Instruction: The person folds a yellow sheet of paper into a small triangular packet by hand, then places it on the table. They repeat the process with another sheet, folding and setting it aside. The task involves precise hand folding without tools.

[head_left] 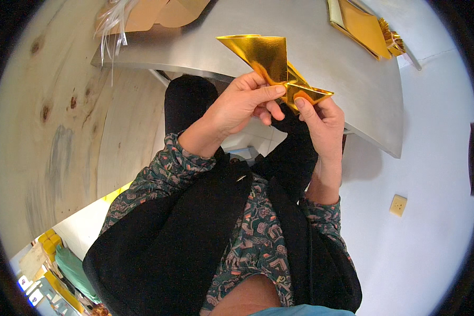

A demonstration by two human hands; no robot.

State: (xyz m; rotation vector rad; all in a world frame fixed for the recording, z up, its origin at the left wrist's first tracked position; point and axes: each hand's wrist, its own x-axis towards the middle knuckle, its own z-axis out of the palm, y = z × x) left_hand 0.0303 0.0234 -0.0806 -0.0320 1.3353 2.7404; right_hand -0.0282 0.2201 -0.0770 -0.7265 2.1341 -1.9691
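A shiny gold foil paper (271, 57), partly folded, is held up between both hands above the near edge of the metal table. Its larger flap fans out to the upper left, and a smaller folded part points right. My left hand (247, 100) pinches the paper near its middle fold, thumb on top, the lower fingers curled loosely beneath. With thumb in front and fingers behind, my right hand (322, 118) grips the smaller folded end. The back of the paper and the fingertips behind it are hidden.
The metal table (321, 37) curves across the top. A brown paper or cardboard piece (179, 11) and white plastic strips (115, 31) lie at its left end. Gold foil sheets (361, 26) sit at the far right. A wooden board (63, 116) stands left; a wall socket (398, 205) is right.
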